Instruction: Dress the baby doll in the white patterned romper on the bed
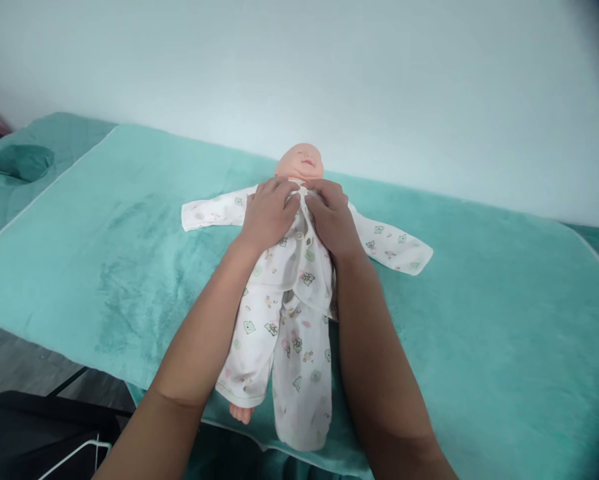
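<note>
A baby doll (299, 160) lies on its back, dressed in a white printed baby shirt (304, 263) and matching pants (302, 360). The shirt's sleeves stretch out to both sides, their ends flat. Just below the doll's chin, my left hand (270, 212) grips the shirt's left-hand front edge, thumb and fingers pinched at the neckline. Opposite it, my right hand (330, 217) pinches the other front edge, the two sets of fingertips almost meeting around the top fastening. Lower down, the shirt front hangs slightly apart over the pants. One bare foot (242, 413) pokes from the left pant leg.
A green plush cloth (144, 260) covers the table under the doll. Behind it rises a pale wall (299, 73). At lower left stands a black object (24, 433) with a white wire-like piece, beside grey floor. Bunched green fabric (19, 163) lies at far left.
</note>
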`<state>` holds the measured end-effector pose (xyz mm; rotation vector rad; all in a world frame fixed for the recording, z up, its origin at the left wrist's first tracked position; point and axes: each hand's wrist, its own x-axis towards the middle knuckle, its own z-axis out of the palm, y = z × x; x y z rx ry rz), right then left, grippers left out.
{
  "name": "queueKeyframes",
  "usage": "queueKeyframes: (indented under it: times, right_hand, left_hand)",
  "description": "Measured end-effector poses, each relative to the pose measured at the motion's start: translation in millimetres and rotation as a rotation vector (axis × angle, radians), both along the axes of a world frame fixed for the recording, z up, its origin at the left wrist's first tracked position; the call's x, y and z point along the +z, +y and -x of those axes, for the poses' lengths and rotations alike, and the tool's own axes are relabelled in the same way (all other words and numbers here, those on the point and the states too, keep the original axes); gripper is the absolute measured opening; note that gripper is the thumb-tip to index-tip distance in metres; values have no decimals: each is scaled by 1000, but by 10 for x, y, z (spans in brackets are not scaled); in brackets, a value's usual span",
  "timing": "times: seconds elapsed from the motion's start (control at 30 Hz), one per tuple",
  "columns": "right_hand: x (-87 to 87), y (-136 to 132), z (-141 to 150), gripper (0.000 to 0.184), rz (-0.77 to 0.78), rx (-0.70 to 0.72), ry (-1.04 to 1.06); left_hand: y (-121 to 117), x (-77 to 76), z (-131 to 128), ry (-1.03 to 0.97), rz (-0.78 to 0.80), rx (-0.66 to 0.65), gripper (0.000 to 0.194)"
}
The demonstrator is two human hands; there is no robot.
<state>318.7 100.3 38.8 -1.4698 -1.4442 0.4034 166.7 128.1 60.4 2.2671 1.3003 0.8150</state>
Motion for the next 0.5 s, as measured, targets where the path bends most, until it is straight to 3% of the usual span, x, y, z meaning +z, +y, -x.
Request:
queueKeyframes:
  times: [0.5]
  right_hand:
    - [16,-3,27,24,30,-59,226]
  left_hand:
    - [8,-12,0,7,-16,-2,40]
